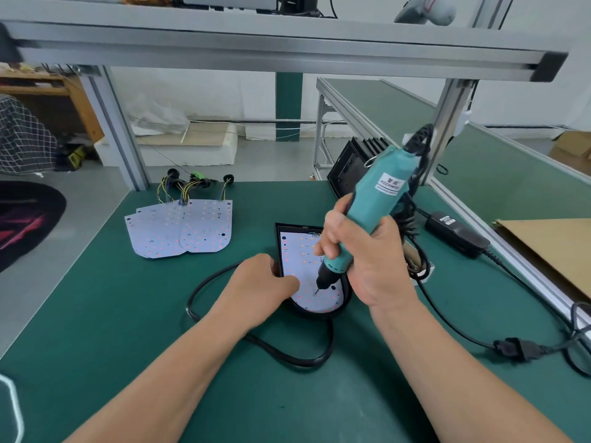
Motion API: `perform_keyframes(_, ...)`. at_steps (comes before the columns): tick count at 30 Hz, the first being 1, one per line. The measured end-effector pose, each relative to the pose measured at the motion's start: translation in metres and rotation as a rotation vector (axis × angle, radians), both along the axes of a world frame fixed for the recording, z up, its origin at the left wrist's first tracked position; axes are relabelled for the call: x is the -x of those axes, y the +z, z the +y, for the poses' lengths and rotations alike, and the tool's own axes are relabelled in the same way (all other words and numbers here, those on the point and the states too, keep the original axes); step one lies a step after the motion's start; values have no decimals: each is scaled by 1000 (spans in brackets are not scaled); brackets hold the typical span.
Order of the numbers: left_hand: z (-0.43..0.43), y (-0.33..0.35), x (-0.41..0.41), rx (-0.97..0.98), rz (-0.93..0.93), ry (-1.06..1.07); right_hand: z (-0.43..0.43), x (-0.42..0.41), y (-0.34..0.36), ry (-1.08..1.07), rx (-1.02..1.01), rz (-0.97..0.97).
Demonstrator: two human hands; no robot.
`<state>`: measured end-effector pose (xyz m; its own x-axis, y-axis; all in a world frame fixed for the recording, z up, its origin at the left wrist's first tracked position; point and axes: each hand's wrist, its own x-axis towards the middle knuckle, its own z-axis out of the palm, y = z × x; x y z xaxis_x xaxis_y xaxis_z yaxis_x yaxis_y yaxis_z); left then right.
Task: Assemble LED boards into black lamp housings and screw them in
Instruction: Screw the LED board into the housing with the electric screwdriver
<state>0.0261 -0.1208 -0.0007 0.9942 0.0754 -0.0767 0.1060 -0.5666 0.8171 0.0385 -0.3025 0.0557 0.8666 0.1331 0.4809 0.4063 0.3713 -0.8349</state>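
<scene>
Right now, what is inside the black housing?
A white LED board lies in the housing, the screwdriver tip on its near end. The left hand covers its left edge, the right hand its right side; any screws there are hidden.

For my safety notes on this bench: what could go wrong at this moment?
The electric screwdriver in the right hand leans, so its bit might slip across the LED board and scratch it. The left hand rests on the board close to the bit; a slip could hurt it.
</scene>
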Motion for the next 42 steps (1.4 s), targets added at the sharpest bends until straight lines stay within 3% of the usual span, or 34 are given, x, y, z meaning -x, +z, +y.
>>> perform_keyframes(5,-2,4,1,20,20,9,-4,-3,-2,116,-11,40)
perform_keyframes(13,-4,10,4,11,54,23,-4,1,-3,109,-48,50)
perform_keyframes(18,-2,16,5,22,98,41,-14,1,7,47,-201,23)
perform_keyframes(24,14,36,20,171,355,-232,-34,-3,11,-39,-412,164)
perform_keyframes(26,23,41,16,247,317,-175,-39,-5,9,-59,-515,247)
perform_keyframes(29,30,48,11,608,139,64,-42,-9,7,-75,-620,302)
perform_keyframes(31,28,53,12,907,140,50,-42,-10,6,-84,-642,311)
perform_keyframes(33,24,55,16,1053,179,-11,-41,-11,6,-79,-661,313)
perform_keyframes(38,12,57,23,1113,229,-105,-38,-7,9,-58,-696,309)
perform_keyframes(42,3,56,33,971,254,-194,-35,-1,15,-5,-749,285)
